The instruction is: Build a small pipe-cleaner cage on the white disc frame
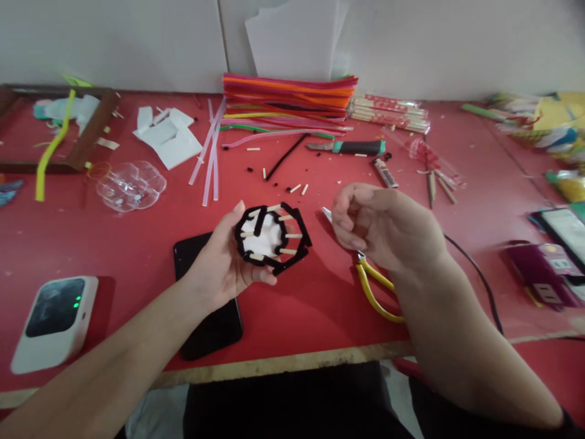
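My left hand [223,262] holds a small round craft piece [297,259] made of black fuzzy pipe cleaner and short pale wooden sticks, with a white inside. Thumb and fingers grip its left side and underside, above the table. My right hand [365,219] hovers to the right of the piece, apart from it, with its fingers curled in; whatever they may hold is hidden. Beneath that hand lie yellow-handled scissors [370,292], partly covered, their silver tip pointing up and left. A black phone [212,335] rests under my left wrist.
Behind the hands lie a bundle of coloured pipe cleaners [287,100], a utility knife [361,147], a black pipe cleaner [286,158] and several stick bits. To the left are a clear plastic tray [132,186] and a white device [55,323]. A purple case [539,274] sits right.
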The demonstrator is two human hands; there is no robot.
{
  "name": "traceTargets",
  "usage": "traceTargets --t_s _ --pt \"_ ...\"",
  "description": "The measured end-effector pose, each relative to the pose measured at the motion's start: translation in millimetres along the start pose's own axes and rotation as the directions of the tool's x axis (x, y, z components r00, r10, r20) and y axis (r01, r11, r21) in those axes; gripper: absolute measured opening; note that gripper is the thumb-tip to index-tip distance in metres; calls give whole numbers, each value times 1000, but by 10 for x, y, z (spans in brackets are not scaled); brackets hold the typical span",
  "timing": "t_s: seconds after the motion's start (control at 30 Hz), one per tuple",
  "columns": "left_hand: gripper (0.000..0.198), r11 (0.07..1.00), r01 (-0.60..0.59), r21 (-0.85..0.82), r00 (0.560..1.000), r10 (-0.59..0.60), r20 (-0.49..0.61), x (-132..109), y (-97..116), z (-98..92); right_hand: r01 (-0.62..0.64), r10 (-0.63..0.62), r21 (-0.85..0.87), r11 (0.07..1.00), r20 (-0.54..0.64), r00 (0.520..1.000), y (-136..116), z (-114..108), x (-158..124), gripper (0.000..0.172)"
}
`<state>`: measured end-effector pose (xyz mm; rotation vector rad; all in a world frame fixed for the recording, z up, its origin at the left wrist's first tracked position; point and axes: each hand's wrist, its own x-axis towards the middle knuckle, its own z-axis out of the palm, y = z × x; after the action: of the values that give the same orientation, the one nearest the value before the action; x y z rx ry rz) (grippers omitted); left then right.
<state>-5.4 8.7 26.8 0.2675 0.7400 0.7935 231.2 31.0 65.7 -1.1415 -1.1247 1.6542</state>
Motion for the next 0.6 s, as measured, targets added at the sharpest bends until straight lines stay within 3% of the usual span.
traceTargets --t_s 0.07,0.13,0.2,0.23,0.27,0.3,0.4,0.47,0.53,0.6 --pt "51 1000 -25 -17 1000 25 13 11 -13 1 69 -86 -144 987 -114 990 -42 -76 -27 21" --pt "57 998 -65 -19 998 65 7 21 -6 -6 100 -232 -463 881 -236 944 -63 -202 -49 19" --pt "60 994 -102 -35 995 102 -5 24 39 -21 -10 -391 -795 606 -309 867 -74 -368 -63 14" --pt "58 992 -119 -48 993 118 -10 21 75 -32 -94 -441 -881 463 -322 838 -80 -460 -70 11" --pt "54 988 -140 -64 990 139 -9 14 116 -45 -176 -470 -911 374 -350 810 -87 -556 -79 11" --pt "49 983 -167 -76 986 167 -3 6 159 -58 -248 -476 -907 340 -393 786 -96 -656 -92 13" --pt "39 969 -235 -77 970 238 43 -29 247 -93 -421 -472 -833 359 -552 688 -104 -980 -171 20" --pt "30 960 -275 -48 957 278 87 -48 251 -112 -485 -419 -811 328 -585 695 -56 -1201 -251 27" --pt "22 948 -318 -3 942 316 117 -57 222 -127 -474 -357 -846 246 -534 767 60 -1385 -334 40" --pt "21 937 -347 37 930 339 145 -54 184 -140 -399 -376 -901 170 -433 819 229 -1492 -401 54"
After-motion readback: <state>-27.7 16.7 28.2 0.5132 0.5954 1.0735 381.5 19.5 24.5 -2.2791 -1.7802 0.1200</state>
